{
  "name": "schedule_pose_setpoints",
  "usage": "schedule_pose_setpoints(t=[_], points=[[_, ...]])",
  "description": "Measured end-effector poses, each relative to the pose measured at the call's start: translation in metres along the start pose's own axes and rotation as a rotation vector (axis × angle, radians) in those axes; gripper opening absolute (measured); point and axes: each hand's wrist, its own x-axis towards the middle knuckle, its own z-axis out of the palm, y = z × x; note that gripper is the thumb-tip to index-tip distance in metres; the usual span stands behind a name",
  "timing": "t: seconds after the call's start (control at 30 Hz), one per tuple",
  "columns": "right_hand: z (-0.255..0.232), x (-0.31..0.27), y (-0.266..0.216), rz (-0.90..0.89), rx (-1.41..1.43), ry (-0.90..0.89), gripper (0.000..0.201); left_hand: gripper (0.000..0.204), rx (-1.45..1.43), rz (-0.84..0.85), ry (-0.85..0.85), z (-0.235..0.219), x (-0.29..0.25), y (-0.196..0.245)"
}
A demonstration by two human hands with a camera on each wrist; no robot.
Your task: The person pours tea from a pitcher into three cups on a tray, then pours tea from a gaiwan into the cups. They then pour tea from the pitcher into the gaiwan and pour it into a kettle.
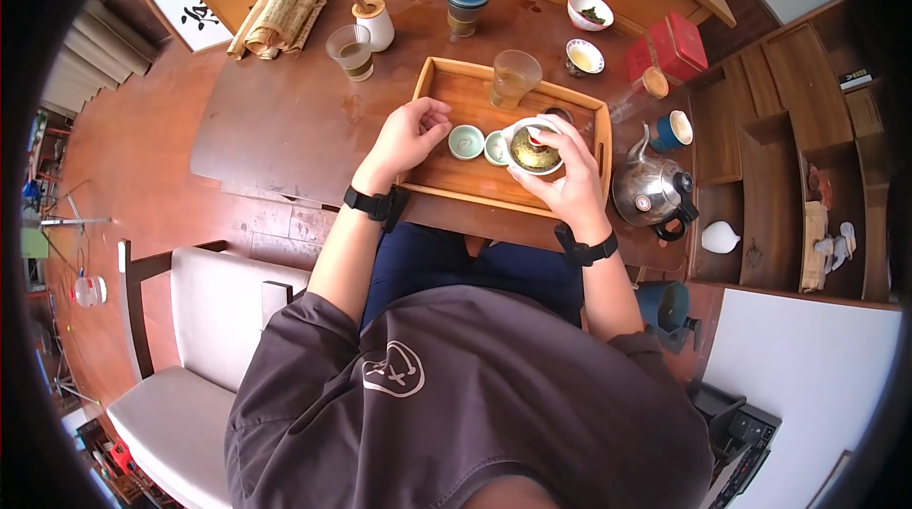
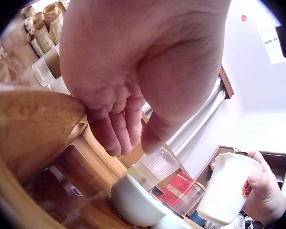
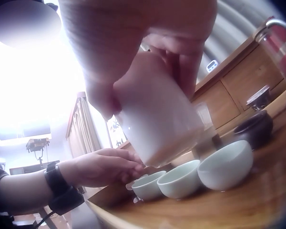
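My right hand [image 1: 573, 172] grips a white spouted tea cup [image 1: 554, 165] with a red emblem on its side, holding it over the right part of the wooden tray [image 1: 484, 197]. Greenish-gold contents show at its top. In the right wrist view the cup [image 3: 157, 114] leans over a row of three pale green teacups [image 3: 225, 165]. Two teacups [image 1: 465, 141] show in the head view; the third is hidden. My left hand [image 1: 416, 137] hovers at the tray's left side, near the leftmost teacup, fingers loosely curled around nothing.
A glass pitcher [image 1: 514, 82] with tea stands in the tray, near a small dark bowl [image 3: 253, 129]. Right of the tray is a steel kettle [image 1: 651, 194]. Beyond sit a lidded glass [image 1: 465, 20], white bowls [image 1: 591, 11], a red box [image 1: 670, 51] and bamboo scrolls [image 1: 296, 1].
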Motion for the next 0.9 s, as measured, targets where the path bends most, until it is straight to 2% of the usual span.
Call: schedule_pose_setpoints(t=[0.6,0.83,0.9], points=[[0.010,0.027,-0.003,-0.024,-0.032,-0.163,0.048,0.027,-0.042,0.010,0.021,0.000,0.000,-0.001],[0.012,0.023,-0.002,-0.003,-0.022,-0.146,0.048,0.027,-0.031,0.003,0.022,0.000,0.000,-0.001],[0.013,0.020,0.002,0.007,0.036,-0.095,0.050,0.027,-0.029,0.002,0.020,0.000,0.000,0.000]])
